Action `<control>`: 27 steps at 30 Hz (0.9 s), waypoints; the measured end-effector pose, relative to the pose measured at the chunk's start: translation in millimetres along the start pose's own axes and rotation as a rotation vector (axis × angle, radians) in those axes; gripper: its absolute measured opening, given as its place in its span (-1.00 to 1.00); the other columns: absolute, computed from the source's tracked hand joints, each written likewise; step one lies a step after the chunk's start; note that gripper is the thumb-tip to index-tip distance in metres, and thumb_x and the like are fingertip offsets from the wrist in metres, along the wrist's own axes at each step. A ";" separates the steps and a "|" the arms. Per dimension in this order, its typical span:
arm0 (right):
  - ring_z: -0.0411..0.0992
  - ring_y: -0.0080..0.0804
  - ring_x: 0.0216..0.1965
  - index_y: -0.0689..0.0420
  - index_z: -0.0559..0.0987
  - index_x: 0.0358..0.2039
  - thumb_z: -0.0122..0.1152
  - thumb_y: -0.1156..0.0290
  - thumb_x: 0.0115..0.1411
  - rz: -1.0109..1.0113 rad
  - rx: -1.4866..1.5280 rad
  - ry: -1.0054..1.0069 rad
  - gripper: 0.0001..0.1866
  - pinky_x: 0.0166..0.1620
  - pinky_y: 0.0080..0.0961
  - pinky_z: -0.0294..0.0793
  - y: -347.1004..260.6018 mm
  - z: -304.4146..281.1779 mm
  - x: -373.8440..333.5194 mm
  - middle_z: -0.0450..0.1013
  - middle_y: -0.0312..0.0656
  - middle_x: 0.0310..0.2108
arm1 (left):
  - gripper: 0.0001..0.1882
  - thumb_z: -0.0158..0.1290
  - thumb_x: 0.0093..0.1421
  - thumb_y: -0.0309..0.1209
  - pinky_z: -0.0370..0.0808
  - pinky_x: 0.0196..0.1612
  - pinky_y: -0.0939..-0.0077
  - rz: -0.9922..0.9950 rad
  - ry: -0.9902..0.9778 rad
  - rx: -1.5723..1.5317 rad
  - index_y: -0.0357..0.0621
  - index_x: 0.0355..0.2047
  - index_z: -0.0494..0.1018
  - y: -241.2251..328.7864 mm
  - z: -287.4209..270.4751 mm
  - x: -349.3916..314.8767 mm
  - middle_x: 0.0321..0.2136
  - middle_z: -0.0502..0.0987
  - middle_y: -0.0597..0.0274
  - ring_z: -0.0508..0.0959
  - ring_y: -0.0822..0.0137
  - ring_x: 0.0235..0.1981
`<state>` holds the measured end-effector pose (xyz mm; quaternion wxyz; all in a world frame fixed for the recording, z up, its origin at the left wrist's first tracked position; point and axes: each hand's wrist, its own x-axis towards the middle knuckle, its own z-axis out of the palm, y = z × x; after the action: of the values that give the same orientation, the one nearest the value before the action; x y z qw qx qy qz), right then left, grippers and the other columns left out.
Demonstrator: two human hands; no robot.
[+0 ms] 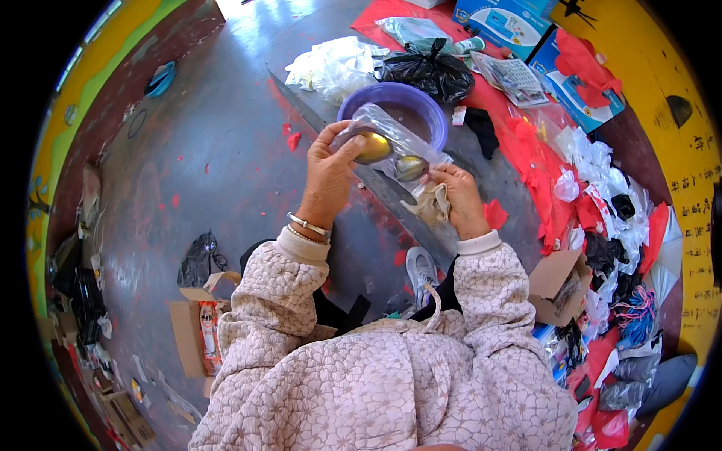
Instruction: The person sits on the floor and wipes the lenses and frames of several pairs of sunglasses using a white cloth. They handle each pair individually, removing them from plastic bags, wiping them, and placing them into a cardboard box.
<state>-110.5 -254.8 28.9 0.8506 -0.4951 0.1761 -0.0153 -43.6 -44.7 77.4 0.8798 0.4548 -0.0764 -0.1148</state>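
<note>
Over a purple basin (438, 124), I hold up a clear plastic bag (372, 114) with a pair of sunglasses (374, 149) inside, their lenses mirrored and yellow-gold. My left hand (329, 171) pinches the bag at the left lens, thumb on top. Near the other lens, my right hand (460, 197) grips the bag's lower right edge. A limp beige cloth-like piece (431, 205) hangs beside the right fingers; whether they hold it too I cannot tell. The glasses' arms are not clearly visible through the plastic.
Behind the basin lie a black plastic bag (432, 71) and white bags (335, 66). Red cloth (530, 161) and heaped plastic bags run along the right, with blue boxes (575, 90) beyond. Open cardboard boxes stand left (188, 338) and right (560, 282) of me.
</note>
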 end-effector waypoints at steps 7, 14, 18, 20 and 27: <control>0.42 -0.58 -0.55 0.24 0.55 -0.44 0.13 0.52 0.10 -0.195 -0.087 -0.101 -0.92 -0.45 -0.66 0.39 -22.9 7.3 -8.7 0.46 -0.27 -0.57 | -0.42 0.05 0.17 -0.40 0.27 0.16 0.19 -0.329 0.192 -0.501 -0.35 0.09 0.04 -21.9 -27.0 13.8 0.01 0.24 -0.12 0.33 0.10 0.07; 0.42 -0.43 -0.47 0.13 0.55 -0.45 0.18 0.45 -0.04 -1.053 -1.205 -0.180 -0.90 -0.45 -0.56 0.38 -31.1 37.5 -41.3 0.41 -0.26 -0.51 | 0.09 0.05 0.10 0.06 0.10 0.14 -0.21 -0.727 -0.075 -0.616 -0.42 0.20 -0.41 -34.2 -12.0 3.2 0.19 -0.05 -0.23 0.15 -0.10 0.18; 0.37 -0.37 -0.47 0.09 0.52 -0.37 0.16 0.45 -0.12 -1.253 -1.592 -0.340 -0.78 -0.47 -0.45 0.38 -17.9 52.6 -58.7 0.36 -0.30 -0.48 | -0.13 -0.07 0.13 0.15 0.34 0.05 0.01 -0.691 -0.244 -0.572 -0.47 0.10 0.06 -32.3 -10.4 8.9 0.00 0.32 -0.15 0.37 0.07 0.04; 0.33 -0.43 -0.50 0.09 0.49 -0.39 0.13 0.42 -0.09 -1.295 -1.686 -0.326 -0.82 -0.49 -0.49 0.36 -8.0 53.4 -60.1 0.33 -0.31 -0.50 | -0.37 -0.14 0.24 -0.04 0.39 0.03 0.13 -0.608 -0.224 -0.450 -0.39 0.06 0.16 -27.4 -9.3 8.6 -0.04 0.38 -0.09 0.42 0.11 -0.01; 0.43 -0.33 -0.46 0.15 0.53 -0.42 0.18 0.50 -0.10 -1.174 -1.329 -0.245 -0.85 -0.45 -0.49 0.42 -1.0 49.2 -63.2 0.41 -0.24 -0.48 | -0.55 -0.37 0.34 -0.25 0.32 0.12 0.04 -0.289 -0.129 -0.405 -0.28 0.14 0.09 -12.5 -10.6 11.8 0.12 0.25 -0.01 0.34 0.12 0.09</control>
<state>-154.1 -201.5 69.7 0.2563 -0.8942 -0.2253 -0.2899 -31.4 -46.6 61.4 0.9207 0.2674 -0.0422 -0.2810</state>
